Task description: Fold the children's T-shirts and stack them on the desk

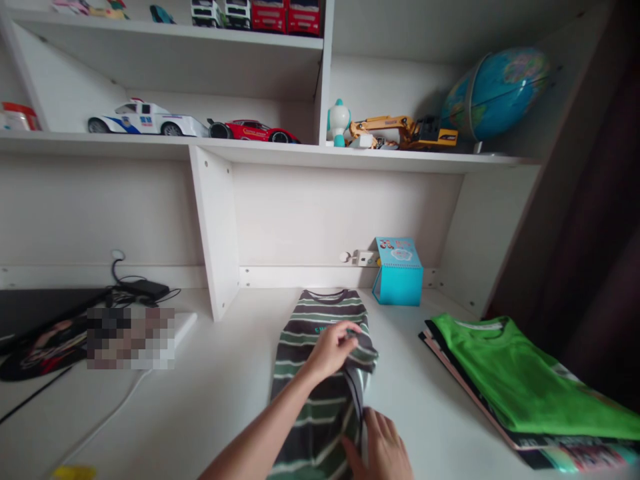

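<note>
A dark T-shirt with green and white stripes [320, 317] lies flat on the white desk [210, 393], its collar toward the back wall. My left hand [333, 347] reaches across it and pinches the shirt's right edge, which is folded in over the body. My right hand [383, 447] sits at the bottom of the view with its fingers closed on the same folded edge lower down.
A stack of folded shirts with a bright green one [520, 380] on top lies at the right. A blue box [399, 273] stands by the back wall. Cables and dark items [55, 320] fill the left. Shelves above hold toy cars [150, 120], an excavator [400, 132] and a globe [495, 93].
</note>
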Action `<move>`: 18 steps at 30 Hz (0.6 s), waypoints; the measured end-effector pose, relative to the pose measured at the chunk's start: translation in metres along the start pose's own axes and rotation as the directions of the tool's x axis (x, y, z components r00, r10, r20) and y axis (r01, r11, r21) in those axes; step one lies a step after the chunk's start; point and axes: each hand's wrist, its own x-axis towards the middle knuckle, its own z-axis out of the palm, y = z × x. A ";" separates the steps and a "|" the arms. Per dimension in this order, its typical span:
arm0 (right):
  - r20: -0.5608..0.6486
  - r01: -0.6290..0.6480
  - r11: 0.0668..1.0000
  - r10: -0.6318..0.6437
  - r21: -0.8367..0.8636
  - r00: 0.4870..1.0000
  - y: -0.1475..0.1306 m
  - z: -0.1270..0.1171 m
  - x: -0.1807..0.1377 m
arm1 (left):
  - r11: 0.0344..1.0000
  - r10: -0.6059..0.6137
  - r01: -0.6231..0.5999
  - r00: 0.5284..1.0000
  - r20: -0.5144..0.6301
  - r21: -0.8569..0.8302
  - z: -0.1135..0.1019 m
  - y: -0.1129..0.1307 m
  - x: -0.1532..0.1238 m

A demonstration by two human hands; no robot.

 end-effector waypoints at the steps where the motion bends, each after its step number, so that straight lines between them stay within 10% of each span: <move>1: 0.013 -0.002 1.000 0.002 -0.001 1.000 -0.011 -0.001 0.008 | 1.000 0.029 -0.029 0.987 -0.157 0.003 -0.013 0.000 -0.006; 6: 0.098 0.174 0.964 -0.196 0.199 0.976 -0.050 -0.001 0.035 | 0.898 -0.040 0.314 0.756 -0.653 0.308 -0.104 -0.055 -0.107; 11: 0.248 0.256 0.867 -0.385 0.428 0.889 -0.067 0.025 0.018 | 0.404 -0.255 0.630 0.774 -0.580 0.663 -0.143 -0.113 -0.204; 14: 0.360 0.270 0.849 -0.453 0.455 0.816 -0.072 0.019 0.019 | 0.255 -0.172 0.573 0.820 -0.546 0.779 -0.134 -0.095 -0.191; 18: 0.588 0.129 0.959 -0.259 0.254 0.767 -0.058 -0.006 0.076 | 0.400 -0.205 0.398 0.917 -0.343 0.826 -0.121 -0.057 -0.106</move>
